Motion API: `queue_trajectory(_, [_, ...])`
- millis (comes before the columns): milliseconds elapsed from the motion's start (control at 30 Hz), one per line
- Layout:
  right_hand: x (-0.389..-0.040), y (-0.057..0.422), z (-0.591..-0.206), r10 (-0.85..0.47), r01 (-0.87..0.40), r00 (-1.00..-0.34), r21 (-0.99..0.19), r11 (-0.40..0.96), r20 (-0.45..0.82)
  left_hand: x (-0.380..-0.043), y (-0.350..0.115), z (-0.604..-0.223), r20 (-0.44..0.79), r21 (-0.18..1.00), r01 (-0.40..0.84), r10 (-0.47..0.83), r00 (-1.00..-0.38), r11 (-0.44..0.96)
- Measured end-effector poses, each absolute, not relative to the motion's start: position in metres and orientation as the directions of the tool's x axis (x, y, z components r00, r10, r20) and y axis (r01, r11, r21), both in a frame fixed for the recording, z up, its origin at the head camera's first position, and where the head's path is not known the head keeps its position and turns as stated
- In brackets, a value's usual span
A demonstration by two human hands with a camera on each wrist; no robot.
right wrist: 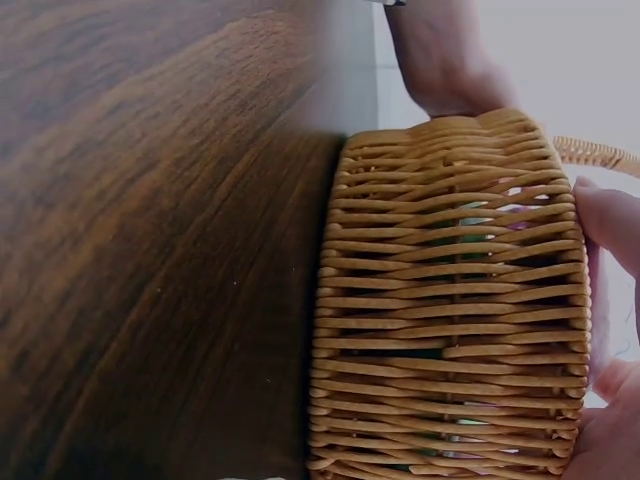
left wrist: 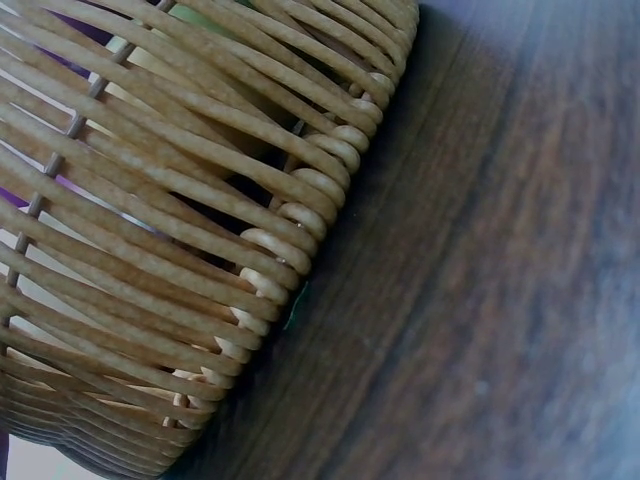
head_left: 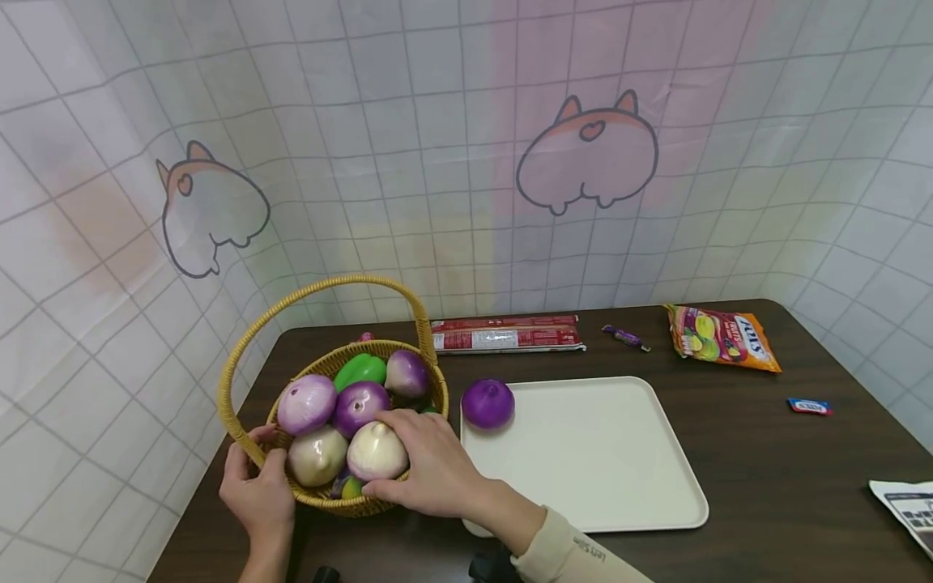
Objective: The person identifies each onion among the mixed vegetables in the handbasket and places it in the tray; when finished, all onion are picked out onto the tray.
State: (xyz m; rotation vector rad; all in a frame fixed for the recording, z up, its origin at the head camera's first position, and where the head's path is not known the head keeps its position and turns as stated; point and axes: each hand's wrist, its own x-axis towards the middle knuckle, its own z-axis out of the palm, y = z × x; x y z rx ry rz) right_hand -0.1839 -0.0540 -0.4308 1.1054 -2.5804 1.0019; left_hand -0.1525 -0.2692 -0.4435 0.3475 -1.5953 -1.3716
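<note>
1. Here we are at the dark wood-grain table [head_left: 765,453], and our eyes go straight to the yellow woven wicker basket with a tall arched handle [head_left: 342,508], standing on the left side.
2. The left hand [head_left: 258,490] grips the basket's left rim, right by the foot of the handle.
3. Over at the front right, the right hand [head_left: 437,468] holds a glossy white round vegetable with a purple tinge [head_left: 377,453], fingers over its far side, thumb on the near side; we see it sitting inside the basket.
4. Packed around it, we spot a pale cream round vegetable [head_left: 317,457], a light purple round vegetable [head_left: 307,404], a deeper purple round vegetable [head_left: 360,406], a purple-and-white round vegetable [head_left: 408,373] and a shiny green vegetable [head_left: 360,371].
5. Just right of the basket, a dark purple round vegetable [head_left: 487,404] rests at the far left corner of the white rectangular tray [head_left: 583,461].
6. Along the back we have a long red-and-white package [head_left: 506,334], a small purple wrapped candy [head_left: 623,336] and an orange-and-maroon snack bag [head_left: 722,338].
7. Nearer on the right, we find a small blue-and-red packet [head_left: 809,406].
</note>
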Motion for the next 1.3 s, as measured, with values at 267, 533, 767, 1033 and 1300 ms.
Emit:
queue_trajectory(267, [-0.184,-0.049,-0.432,-0.568,-0.68,-0.718,-0.584,0.444,0.403,-0.15,-0.263,-0.441,0.472,0.875,0.362,-0.735,-0.487,0.323])
queue_trajectory(533, [-0.185,-0.038,-0.426,-0.578,-0.636,-0.723,-0.691,0.343,0.378,-0.152,-0.261,-0.441,0.469,0.877,0.359,-0.729,-0.498,0.319])
queue_trajectory(767, [-0.188,-0.029,-0.417,-0.581,-0.602,-0.723,-0.754,0.264,0.374,-0.156,-0.264,-0.447,0.482,0.871,0.365,-0.723,-0.495,0.331])
queue_trajectory(1033, [-0.195,-0.015,-0.408,-0.576,-0.588,-0.726,-0.774,0.236,0.376,-0.162,-0.28,-0.467,0.49,0.869,0.339,-0.726,-0.482,0.361])
queue_trajectory(1300, [-0.206,0.005,-0.4,-0.535,-0.528,-0.775,-0.811,0.254,0.337,-0.161,-0.285,-0.466,0.516,0.853,0.353,-0.714,-0.472,0.383])
